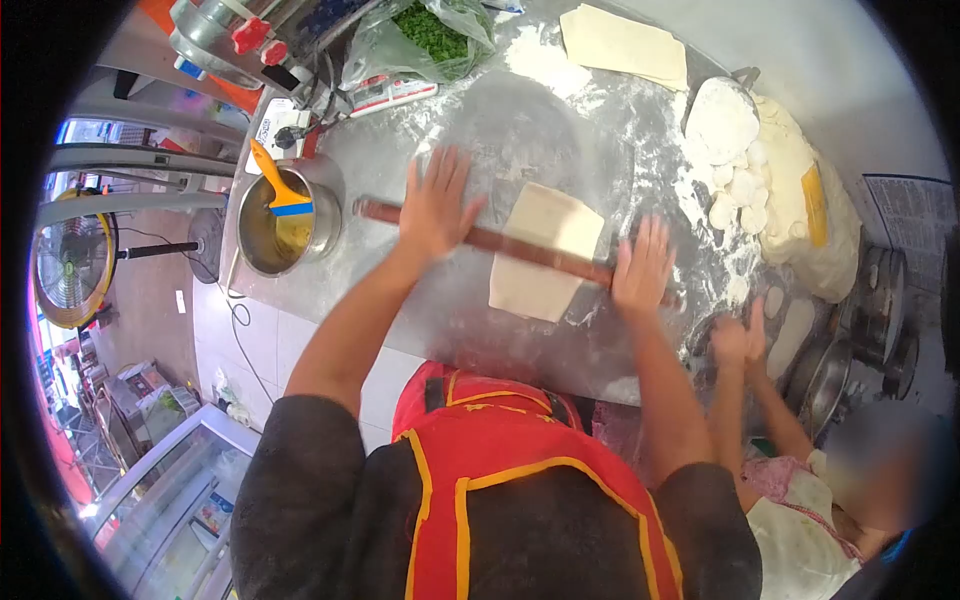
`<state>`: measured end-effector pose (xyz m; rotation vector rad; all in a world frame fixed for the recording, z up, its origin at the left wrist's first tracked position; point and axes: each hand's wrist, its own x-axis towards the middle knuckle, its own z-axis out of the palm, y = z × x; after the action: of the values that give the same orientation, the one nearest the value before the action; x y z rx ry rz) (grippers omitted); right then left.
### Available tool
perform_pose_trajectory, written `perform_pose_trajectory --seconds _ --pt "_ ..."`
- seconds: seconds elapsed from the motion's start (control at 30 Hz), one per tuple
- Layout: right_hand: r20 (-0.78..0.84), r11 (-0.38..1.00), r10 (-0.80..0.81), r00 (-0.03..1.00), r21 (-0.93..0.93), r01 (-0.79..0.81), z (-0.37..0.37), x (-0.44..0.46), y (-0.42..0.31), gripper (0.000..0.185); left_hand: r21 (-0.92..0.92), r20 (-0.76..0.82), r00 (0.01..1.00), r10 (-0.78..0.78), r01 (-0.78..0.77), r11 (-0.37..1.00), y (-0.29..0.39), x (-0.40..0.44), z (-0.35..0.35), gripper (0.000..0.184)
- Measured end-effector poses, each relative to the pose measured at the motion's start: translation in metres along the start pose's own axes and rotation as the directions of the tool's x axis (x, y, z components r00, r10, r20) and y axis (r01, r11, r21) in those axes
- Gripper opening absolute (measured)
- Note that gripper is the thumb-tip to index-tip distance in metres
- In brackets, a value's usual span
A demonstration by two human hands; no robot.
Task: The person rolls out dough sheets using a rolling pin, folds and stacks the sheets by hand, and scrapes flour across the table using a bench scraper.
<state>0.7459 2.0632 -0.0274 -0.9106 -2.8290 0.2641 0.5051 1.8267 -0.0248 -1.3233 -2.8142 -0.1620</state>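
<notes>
A reddish-brown wooden rolling pin [535,249] lies slantwise across a pale rectangular sheet of dough [530,288] on the floured grey worktop [420,290]. Near the pin's left end rests my left hand [436,205], palm down, fingers stretched out and spread. My right hand [643,268] lies flat over the right part of the pin, just beyond the dough's edge, its fingers straight and slightly blurred. Neither hand wraps round the wood. The dough shows on both sides of the pin, and its middle strip is hidden beneath it.
A metal pot [262,225] with an orange-handled brush [283,190] stands at left. Stacked dough sheets [625,47] lie at the back, near a bag of chopped greens [435,35]. Dough pieces [740,195] sit by a large dough mass [800,150]. A co-worker's hands [738,340] are at right.
</notes>
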Motion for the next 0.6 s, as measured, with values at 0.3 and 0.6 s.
perform_pose_trajectory --seconds 0.3,0.6 --pt "-0.021 0.998 0.064 0.998 -0.019 -0.065 -0.01 -0.029 0.007 0.057 -0.152 -0.14 0.99 0.022 -0.044 0.987 -0.02 -0.046 -0.001 0.057" --pt "0.097 0.995 -0.028 0.995 -0.094 0.037 -0.014 -0.125 -0.011 0.057 -0.142 0.042 0.997 -0.072 0.077 0.987 0.007 -0.146 -0.014 0.07"
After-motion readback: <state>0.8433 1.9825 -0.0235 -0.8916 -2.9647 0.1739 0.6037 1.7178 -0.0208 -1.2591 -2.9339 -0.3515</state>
